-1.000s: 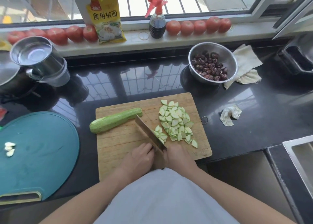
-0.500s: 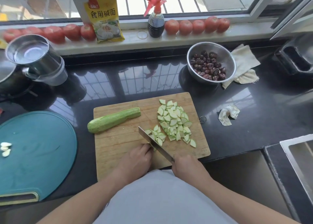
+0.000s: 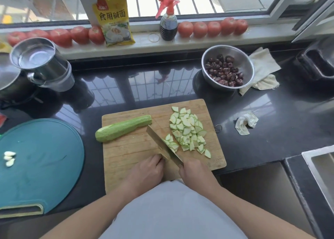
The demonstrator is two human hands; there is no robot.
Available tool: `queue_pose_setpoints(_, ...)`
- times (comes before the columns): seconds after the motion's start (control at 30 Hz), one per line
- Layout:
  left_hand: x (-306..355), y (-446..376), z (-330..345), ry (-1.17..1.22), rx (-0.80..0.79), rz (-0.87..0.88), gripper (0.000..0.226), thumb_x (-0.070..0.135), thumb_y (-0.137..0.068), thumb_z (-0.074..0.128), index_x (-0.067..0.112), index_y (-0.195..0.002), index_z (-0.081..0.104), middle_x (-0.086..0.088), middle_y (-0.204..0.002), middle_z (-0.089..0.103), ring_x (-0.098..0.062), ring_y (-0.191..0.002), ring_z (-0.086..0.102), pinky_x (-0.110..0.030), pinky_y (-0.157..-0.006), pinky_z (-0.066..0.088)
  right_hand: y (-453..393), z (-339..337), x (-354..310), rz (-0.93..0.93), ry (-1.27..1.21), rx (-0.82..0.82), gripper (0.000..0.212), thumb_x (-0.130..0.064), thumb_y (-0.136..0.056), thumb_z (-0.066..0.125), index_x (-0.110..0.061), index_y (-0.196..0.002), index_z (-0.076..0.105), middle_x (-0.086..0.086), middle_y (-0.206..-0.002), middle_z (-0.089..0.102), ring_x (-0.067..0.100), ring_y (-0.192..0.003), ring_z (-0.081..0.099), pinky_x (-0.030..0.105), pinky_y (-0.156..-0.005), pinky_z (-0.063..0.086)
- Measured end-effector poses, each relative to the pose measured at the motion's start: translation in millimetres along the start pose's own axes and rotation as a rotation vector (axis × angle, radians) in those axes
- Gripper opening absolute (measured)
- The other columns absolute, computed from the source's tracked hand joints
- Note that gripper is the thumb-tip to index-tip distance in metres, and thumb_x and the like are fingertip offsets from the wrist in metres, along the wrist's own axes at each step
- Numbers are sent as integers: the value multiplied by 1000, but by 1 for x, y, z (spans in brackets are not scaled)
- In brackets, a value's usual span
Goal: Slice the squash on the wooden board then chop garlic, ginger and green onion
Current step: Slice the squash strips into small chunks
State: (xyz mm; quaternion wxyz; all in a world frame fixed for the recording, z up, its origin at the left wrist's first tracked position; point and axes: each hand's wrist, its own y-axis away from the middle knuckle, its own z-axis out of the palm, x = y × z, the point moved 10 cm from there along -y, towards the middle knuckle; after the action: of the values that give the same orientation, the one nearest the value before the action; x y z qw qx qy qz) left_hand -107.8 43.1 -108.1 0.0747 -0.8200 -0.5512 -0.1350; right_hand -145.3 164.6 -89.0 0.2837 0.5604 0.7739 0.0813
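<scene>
One rectangular wooden cutting board (image 3: 126,153) carries one uncut length of pale green squash (image 3: 122,128) and one heap of thin squash slices (image 3: 188,130), too many and too overlapped to count. Three peeled white garlic cloves (image 3: 9,158) lie on one round teal plastic board (image 3: 45,159). Ten red tomatoes line the windowsill, five in the left row (image 3: 59,37) and five in the right row (image 3: 213,28), beside one yellow packet (image 3: 113,19) and one red-topped spray bottle (image 3: 168,21).
</scene>
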Motion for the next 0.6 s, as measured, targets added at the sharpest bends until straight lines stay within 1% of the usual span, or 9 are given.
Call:
queue_pose_setpoints(0.1, -3, 0, 3, 6, -26, -27, 35, 18, -83, 43, 10, -100, 72, -6, -99, 64, -22, -78, 62, -36, -47, 52, 13, 0, 7, -19, 139, -10, 17, -20, -93, 42, -12, -84, 54, 1, -72, 43, 29, -69, 49, 36, -56, 35)
queue_pose_setpoints(0.2, 0, -2, 5, -9, -45, 7, 36, 16, -83, 41, 8, -99, 72, -7, -95, 64, -25, -80, 64, -38, -49, 53, 18, 6, 11, -2, 206, -44, 15, -19, -93, 43, -14, -89, 56, 1, -71, 42, 28, -66, 44, 33, -54, 32)
queue_pose_setpoints(0.3, -1, -3, 4, -18, -38, 10, 34, 16, -83, 43, 8, -97, 72, -6, -93, 64, -24, -81, 64, -35, -47, 51, 18, 10, 11, 2, 246, -58, 15, -19, -93, 44, -14, -89, 57, 1, -72, 45, 27, -64, 41, 32, -53, 31)
queue_pose_setpoints(0.4, 0, -4, 4, -12, -38, 17, 32, 16, -82, 43, 9, -93, 72, -6, -92, 64, -24, -79, 64, -35, -46, 51, 16, 13, 13, 8, 254, -79, 12, -18, -91, 43, -15, -83, 52, 2, -71, 46, 27, -61, 40, 32, -45, 21)
queue_pose_setpoints(0.47, 1, -4, 2, -19, -18, 34, 28, 15, -82, 44, 10, -87, 71, -6, -89, 64, -24, -75, 63, -36, -48, 52, 12, 18, 11, -2, 220, -92, 12, -18, -88, 43, -16, -76, 44, 6, -71, 52, 30, -62, 47, 32, -44, 15)
queue_pose_setpoints(0.53, 3, -5, -2, -24, 2, 62, 21, 12, -81, 47, 11, -81, 68, -7, -86, 62, -24, -68, 58, -38, -50, 51, 2, 25, 4, -20, 189, -104, 14, -18, -89, 43, -17, -75, 42, 11, -78, 61, 33, -70, 58, 32, -49, 21)
queue_pose_setpoints(0.6, 5, -4, -3, -36, 8, 82, 18, 10, -82, 50, 11, -85, 68, -8, -89, 62, -24, -68, 56, -37, -54, 51, -9, 25, -2, 7, 142, -88, 16, -17, -92, 44, -17, -76, 47, 12, -81, 63, 33, -73, 61, 32, -55, 29)
